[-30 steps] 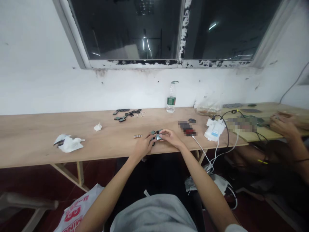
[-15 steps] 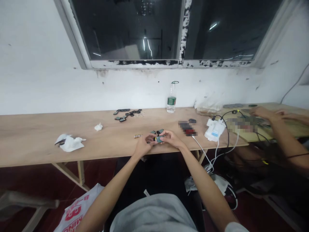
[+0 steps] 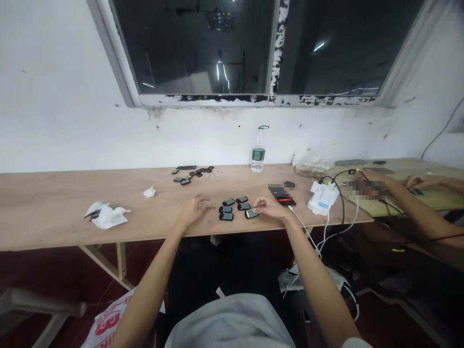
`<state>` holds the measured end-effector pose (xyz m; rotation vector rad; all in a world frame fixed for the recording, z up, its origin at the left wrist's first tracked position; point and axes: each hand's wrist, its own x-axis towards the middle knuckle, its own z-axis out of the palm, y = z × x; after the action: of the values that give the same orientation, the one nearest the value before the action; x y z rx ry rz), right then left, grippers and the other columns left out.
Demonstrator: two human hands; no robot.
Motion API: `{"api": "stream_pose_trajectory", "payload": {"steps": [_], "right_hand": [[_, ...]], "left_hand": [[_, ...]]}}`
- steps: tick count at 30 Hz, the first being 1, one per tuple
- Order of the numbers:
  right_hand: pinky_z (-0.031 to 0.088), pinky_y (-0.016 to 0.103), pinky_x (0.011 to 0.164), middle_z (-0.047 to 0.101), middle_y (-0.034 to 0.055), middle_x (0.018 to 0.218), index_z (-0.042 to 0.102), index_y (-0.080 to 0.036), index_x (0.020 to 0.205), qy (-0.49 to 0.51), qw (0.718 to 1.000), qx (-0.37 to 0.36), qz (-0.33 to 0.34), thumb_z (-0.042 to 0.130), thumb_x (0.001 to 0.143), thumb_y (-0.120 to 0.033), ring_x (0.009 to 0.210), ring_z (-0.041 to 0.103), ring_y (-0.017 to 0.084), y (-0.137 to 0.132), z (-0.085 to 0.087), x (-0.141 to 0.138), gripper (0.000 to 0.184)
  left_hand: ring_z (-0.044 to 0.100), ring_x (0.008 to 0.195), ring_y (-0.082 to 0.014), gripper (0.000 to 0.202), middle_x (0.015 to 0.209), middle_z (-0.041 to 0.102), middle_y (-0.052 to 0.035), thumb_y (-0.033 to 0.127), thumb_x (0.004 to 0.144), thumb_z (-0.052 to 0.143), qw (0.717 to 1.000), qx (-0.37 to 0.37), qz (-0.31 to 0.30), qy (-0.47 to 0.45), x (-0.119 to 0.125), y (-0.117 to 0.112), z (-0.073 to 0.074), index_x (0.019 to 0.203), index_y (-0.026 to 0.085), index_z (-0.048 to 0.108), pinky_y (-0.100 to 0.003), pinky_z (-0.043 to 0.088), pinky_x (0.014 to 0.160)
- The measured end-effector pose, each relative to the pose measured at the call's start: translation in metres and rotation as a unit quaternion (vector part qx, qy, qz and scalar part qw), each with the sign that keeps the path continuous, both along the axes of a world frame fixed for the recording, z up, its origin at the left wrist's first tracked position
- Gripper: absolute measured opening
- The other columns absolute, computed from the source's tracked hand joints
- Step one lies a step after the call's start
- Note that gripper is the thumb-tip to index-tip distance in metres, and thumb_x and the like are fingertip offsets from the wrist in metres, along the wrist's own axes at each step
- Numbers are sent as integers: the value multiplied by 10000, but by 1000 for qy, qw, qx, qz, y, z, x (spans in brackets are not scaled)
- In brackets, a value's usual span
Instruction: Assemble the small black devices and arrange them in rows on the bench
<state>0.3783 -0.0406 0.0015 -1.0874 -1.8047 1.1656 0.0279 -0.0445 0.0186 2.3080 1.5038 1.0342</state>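
Several small flat dark pieces with grey-green faces (image 3: 226, 216) lie in two loose columns near the table's front edge. One of them, a piece with a yellow strip (image 3: 248, 214), is at the right front; the fingertips of my right hand (image 3: 268, 208) are closed on its right end. Left of the columns, my left hand (image 3: 197, 208) rests low over the table with its fingers drawn together. Its fingertips are at a small pale piece (image 3: 213, 206), too small to name. The row of little cylinders seen there before is covered by this hand.
Farther back lie more dark pieces (image 3: 195, 172) with tiny pale bits (image 3: 210, 174). A water bottle (image 3: 257, 154) stands by the wall. Crumpled tissue (image 3: 107, 216) is at left. A phone (image 3: 284, 197), white power strip (image 3: 322, 197) and cables are at right, beside another person's hands (image 3: 416, 181).
My hands have moved apart. The piece with the yellow strip, held between both before, is now down by the others under my right fingers. My left hand has gone left to the little cylinders.
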Motion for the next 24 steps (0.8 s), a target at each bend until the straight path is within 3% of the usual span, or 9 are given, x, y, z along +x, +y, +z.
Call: {"api": "stream_pose_trajectory", "payload": {"steps": [4,10,15,19,24], "right_hand": [[482,278,697,708,42,768,661,-168,769,-56,998,11,-19,803,689,-382,740,652,182,3,-7,-9,268],[459,263,643,701,46,756,661,-163,783,-141,985,65,-76,735,744,-319,693,626,171,-2,-5,-23,177],[453,277,653,685,48,776,651,-171,783,-152,966,166,-127,692,778,-279,690,592,169,-8,5,-36,116],[463,301,725,687,61,864,701,-177,864,-143,956,240,-89,639,847,-270,759,594,180,-17,11,-55,113],[461,356,884,685,95,996,758,-184,943,-182,941,286,-18,638,889,-259,951,610,230,-29,5,-84,150]], "left_hand": [[652,1098,-313,436,1245,671,-121,494,863,599,999,-45,22,18,-18,11,-13,1151,184,704,-427,500,1000],[635,1150,-323,551,1320,638,-140,481,852,608,996,-71,12,46,-25,18,-24,1306,169,623,-429,488,1027],[616,1176,-325,552,1311,639,-160,522,871,575,996,-62,-6,63,-31,22,-27,1264,141,643,-453,458,1062],[625,1144,-315,511,1268,658,-147,531,885,551,996,-54,-46,50,-34,22,-27,1213,156,667,-455,463,1052],[649,1078,-307,488,1193,686,-140,555,880,544,997,-51,-44,40,-32,21,-25,1129,166,703,-445,486,1014]]}}
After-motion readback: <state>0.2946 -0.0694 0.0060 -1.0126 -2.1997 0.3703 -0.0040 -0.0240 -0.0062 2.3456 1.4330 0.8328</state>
